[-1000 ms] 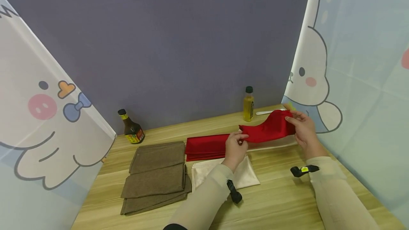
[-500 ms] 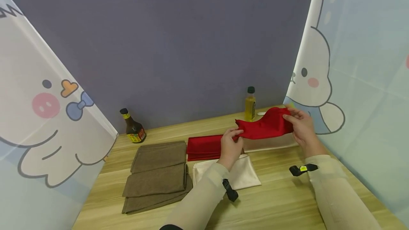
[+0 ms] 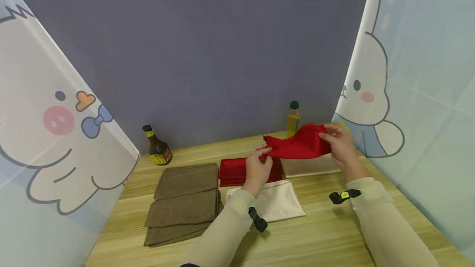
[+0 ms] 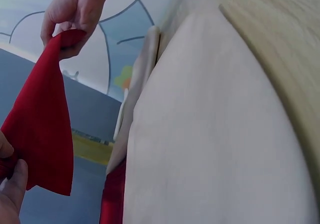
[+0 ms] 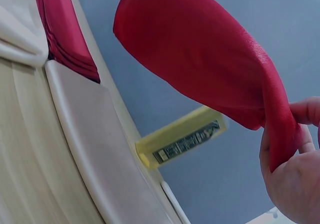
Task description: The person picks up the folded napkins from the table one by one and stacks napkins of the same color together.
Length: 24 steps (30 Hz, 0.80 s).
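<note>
A red cloth (image 3: 298, 142) is stretched between both hands, raised over the table. My left hand (image 3: 257, 170) pinches its left end between thumb and fingers, and my right hand (image 3: 341, 145) grips the right end. In the left wrist view the red cloth (image 4: 45, 119) hangs between the two hands. The right wrist view shows its end folded over at my right hand (image 5: 297, 169). Below lie a folded red cloth (image 3: 231, 171), partly hidden by my left hand, and a folded cream cloth (image 3: 283, 201). Another cream cloth (image 3: 311, 167) lies under the raised one.
Several folded brown cloths (image 3: 185, 209) lie on the left of the wooden table (image 3: 297, 242). A dark sauce bottle (image 3: 158, 147) stands at the back left. An oil bottle (image 3: 292, 120) stands behind the raised cloth. Printed curtains (image 3: 426, 135) border the sides.
Both hands have moved left with the red cloth, lifting it slightly. It now overlaps the oil bottle's base and hides the white strip behind. The head view has shifted a little.
</note>
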{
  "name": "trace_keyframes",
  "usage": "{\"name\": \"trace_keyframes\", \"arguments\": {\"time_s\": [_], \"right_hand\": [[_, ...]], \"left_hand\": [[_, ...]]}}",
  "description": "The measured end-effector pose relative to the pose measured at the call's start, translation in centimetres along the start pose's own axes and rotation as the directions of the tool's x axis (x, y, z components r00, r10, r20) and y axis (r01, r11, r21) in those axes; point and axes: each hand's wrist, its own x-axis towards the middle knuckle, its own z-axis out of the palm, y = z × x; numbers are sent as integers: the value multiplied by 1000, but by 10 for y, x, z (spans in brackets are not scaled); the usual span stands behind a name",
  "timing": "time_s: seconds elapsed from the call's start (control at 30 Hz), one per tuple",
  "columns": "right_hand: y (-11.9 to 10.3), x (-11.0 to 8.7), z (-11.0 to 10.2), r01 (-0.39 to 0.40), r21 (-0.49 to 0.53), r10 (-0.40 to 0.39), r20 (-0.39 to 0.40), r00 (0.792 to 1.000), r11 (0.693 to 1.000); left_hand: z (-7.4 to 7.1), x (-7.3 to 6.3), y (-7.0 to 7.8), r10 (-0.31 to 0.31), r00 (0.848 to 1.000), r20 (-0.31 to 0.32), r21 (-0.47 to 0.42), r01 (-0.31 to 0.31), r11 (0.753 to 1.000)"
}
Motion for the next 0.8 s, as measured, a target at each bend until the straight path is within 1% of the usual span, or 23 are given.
{"name": "trace_keyframes", "arguments": {"time_s": [0.17,0.33,0.6,0.8], "right_hand": [[5,-1,12,-30,-21,30,20,999,999],[11,-2,25,-64,-76,67,39,997,995],[27,-1,45,-62,-108,70,72,995,992],[39,-2,61,-75,-128,86,87,992,989]], "left_hand": [[-15,0,-1,16,1000,-17,13,-16,1000],[-32,-2,-3,11,1000,-18,17,-10,1000],[-59,-6,-8,-17,999,-40,11,17,1000],[-76,-10,-13,-40,998,-51,0,40,999]]}}
